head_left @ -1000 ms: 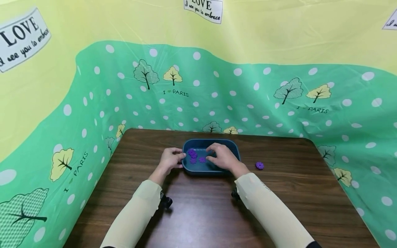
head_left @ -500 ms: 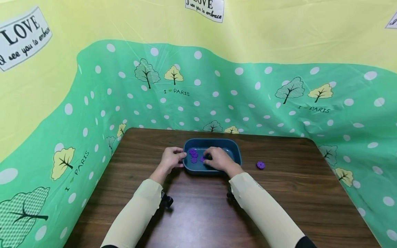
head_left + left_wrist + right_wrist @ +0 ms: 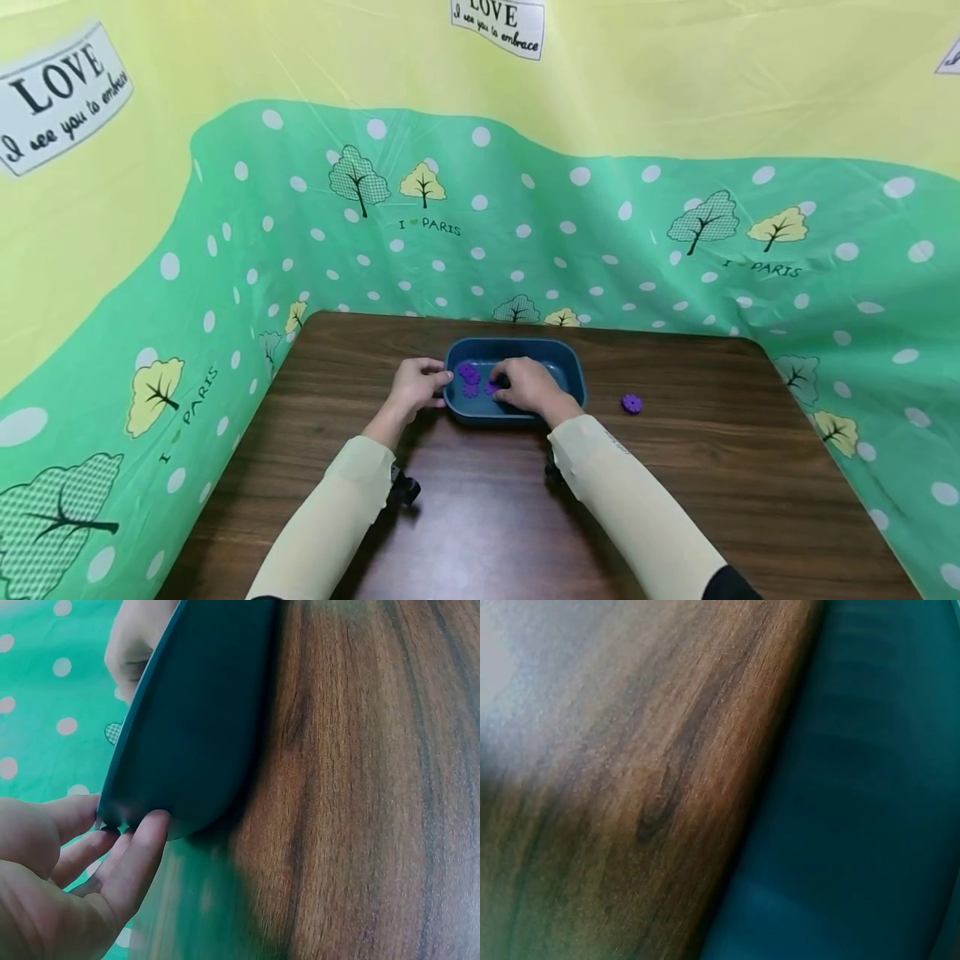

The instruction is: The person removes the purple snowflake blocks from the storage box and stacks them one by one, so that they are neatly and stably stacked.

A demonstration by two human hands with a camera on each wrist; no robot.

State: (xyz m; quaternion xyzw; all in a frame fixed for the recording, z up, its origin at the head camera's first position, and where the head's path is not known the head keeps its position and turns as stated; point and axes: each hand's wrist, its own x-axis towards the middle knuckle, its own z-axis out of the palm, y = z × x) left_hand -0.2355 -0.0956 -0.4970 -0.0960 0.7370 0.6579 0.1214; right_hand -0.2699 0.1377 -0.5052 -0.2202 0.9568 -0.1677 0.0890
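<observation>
A dark blue rectangular tray [image 3: 551, 350] stands near the table's far edge. My left hand [image 3: 415, 386] grips its left end, thumb at the rim and fingers against the outer wall, as the left wrist view shows on the tray's side [image 3: 199, 712]. Inside the tray, my right hand [image 3: 527, 386] reaches down with curled fingers and pinches a small purple flower-shaped piece [image 3: 492, 387], partly hidden by the fingertips. Several similar purple pieces [image 3: 469, 375] lie close together at the tray's left side. The right wrist view catches only the tray wall [image 3: 840, 825] and wood.
Right of the tray, another purple flower-shaped piece [image 3: 632, 404] lies on the brown wooden table [image 3: 480, 517]. A green and yellow patterned cloth [image 3: 600, 200] hangs behind the table and along its sides.
My right hand has moved left and down inside the tray, and its fingers have closed around the purple piece. The left hand keeps its place on the tray's end.
</observation>
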